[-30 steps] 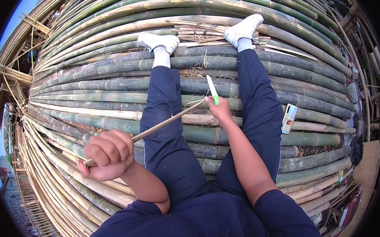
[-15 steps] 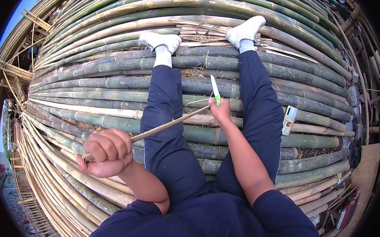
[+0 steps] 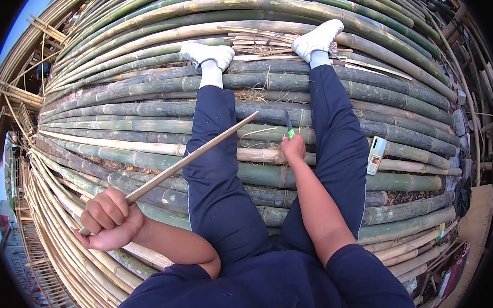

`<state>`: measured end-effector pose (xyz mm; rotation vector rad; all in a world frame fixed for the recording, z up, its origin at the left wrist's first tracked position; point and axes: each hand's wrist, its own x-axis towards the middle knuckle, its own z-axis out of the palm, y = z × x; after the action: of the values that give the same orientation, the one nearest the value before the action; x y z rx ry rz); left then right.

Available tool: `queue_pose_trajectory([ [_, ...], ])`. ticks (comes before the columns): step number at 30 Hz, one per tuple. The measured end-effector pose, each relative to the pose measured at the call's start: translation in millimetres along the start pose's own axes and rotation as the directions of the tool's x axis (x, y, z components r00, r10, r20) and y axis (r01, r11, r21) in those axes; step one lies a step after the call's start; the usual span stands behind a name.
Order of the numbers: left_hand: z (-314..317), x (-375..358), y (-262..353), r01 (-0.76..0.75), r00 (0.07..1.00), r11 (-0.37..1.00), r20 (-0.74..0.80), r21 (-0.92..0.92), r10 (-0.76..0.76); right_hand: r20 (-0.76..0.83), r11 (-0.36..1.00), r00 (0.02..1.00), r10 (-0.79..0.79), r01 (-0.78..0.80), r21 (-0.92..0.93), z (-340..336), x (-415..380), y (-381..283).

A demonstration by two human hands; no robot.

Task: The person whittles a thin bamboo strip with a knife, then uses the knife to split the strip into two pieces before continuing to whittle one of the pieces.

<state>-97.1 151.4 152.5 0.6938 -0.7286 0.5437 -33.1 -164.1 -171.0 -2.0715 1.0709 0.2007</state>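
Note:
My left hand (image 3: 112,219) is closed in a fist round the lower end of a flat bamboo strip (image 3: 193,155). The strip slants up and to the right over my left leg, and its far end is free in the air. Between my legs, my right hand (image 3: 294,148) grips a knife (image 3: 288,121) by its green handle, which mostly hides inside the fingers. The blade points away from me and looks dark. A thin bamboo shaving (image 3: 260,131) shows just left of the knife, apart from the strip.
I sit on a bed of green and tan bamboo poles (image 3: 148,111). Split strips (image 3: 258,40) and shavings (image 3: 255,92) lie near my shoes. A phone (image 3: 376,155) rests beside my right leg. Thin poles (image 3: 80,245) run along the left, and a board (image 3: 472,233) lies far right.
My left hand has drawn back down and left with the strip, whose far end has come away from the knife. My right hand has shifted slightly right, and the blade has turned from bright to dark.

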Motion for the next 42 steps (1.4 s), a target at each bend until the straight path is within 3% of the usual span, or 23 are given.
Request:
queue_pose_trajectory([
  [2,-6,-1,3,-0.035,0.999,0.998,-0.028,0.05,0.037,0.087,1.0,0.996,-0.012,0.014,-0.028,-2,9,4],
  [4,-7,-2,-6,0.018,0.999,0.996,-0.04,0.086,-0.015,0.491,0.938,0.868,-0.077,0.23,-0.258,-2,18,4],
  [5,-6,-3,-10,0.014,0.999,0.996,-0.041,0.085,-0.01,0.59,0.934,0.805,-0.059,0.253,-0.253,1,21,4],
  [6,-5,-3,-16,0.063,0.998,0.995,-0.013,0.083,-0.062,0.587,0.933,0.808,-0.059,0.255,-0.256,-3,21,1],
  [8,-3,-5,-26,0.111,0.994,0.991,0.013,0.076,-0.112,0.66,0.993,0.745,-0.097,0.113,0.018,-14,20,-2],
  [9,-1,-6,-29,0.115,0.993,0.991,0.011,0.064,-0.115,0.575,0.987,0.808,-0.129,0.049,0.152,-22,16,-8],
  [10,-1,-6,-32,0.12,0.993,0.991,0.009,0.053,-0.121,0.573,0.987,0.81,-0.127,0.048,0.151,-23,17,-12],
  [11,-2,-6,-35,0.129,0.992,0.991,0.009,0.031,-0.13,0.258,0.908,0.913,-0.315,0.211,0.362,-25,15,-18],
  [12,-1,-7,-39,0.127,0.992,0.991,0.009,0.03,-0.128,-0.109,0.766,0.901,-0.419,0.416,0.491,-27,16,-22],
  [13,0,-8,-43,0.153,0.988,0.988,0.025,0.033,-0.154,-0.111,0.764,0.9,-0.421,0.418,0.492,-32,20,-26],
  [15,1,-14,-54,0.189,0.981,0.981,0.048,0.04,-0.191,0.042,0.869,0.957,-0.287,0.242,0.431,-44,27,-30],
  [18,6,-25,-80,0.236,0.964,0.971,0.117,0.033,-0.238,0.054,0.836,0.943,-0.33,0.265,0.481,-45,20,-27],
  [19,8,-29,-88,0.239,0.964,0.97,0.115,0.037,-0.241,0.274,0.848,0.916,-0.293,0.116,0.517,-72,-12,-46],
  [20,9,-33,-95,0.25,0.956,0.966,0.146,0.06,-0.256,0.277,0.848,0.916,-0.291,0.113,0.518,-82,-24,-52],
  [22,12,-35,-103,0.266,0.944,0.96,0.177,0.085,-0.278,0.482,0.86,0.745,-0.461,0.239,0.452,-93,-38,-56],
  [23,15,-34,-105,0.273,0.938,0.96,0.203,0.069,-0.281,0.449,0.852,0.727,-0.519,0.396,0.343,-97,-44,-58],
  [26,21,-37,-106,0.28,0.932,0.958,0.222,0.067,-0.288,0.456,0.822,0.685,-0.568,0.5,0.272,-106,-52,-58],
  [30,28,-38,-101,0.317,0.924,0.943,0.189,0.105,-0.332,0.456,0.802,0.663,-0.594,0.446,0.397,-121,-60,-57],
  [33,30,-38,-101,0.387,0.895,0.914,0.188,0.122,-0.404,0.441,0.841,0.731,-0.521,0.349,0.414,-136,-78,-59],
  [36,24,-46,-115,0.434,0.877,0.888,0.156,0.152,-0.455,0.394,0.802,0.704,-0.591,0.456,0.387,-150,-91,-61],
  [38,20,-55,-124,0.454,0.871,0.875,0.123,0.167,-0.476,0.368,0.791,0.712,-0.598,0.598,0.128,-161,-104,-66],
  [42,17,-62,-133,0.484,0.857,0.859,0.107,0.166,-0.503,0.326,0.782,0.711,-0.623,0.581,0.226,-157,-125,-62],
])
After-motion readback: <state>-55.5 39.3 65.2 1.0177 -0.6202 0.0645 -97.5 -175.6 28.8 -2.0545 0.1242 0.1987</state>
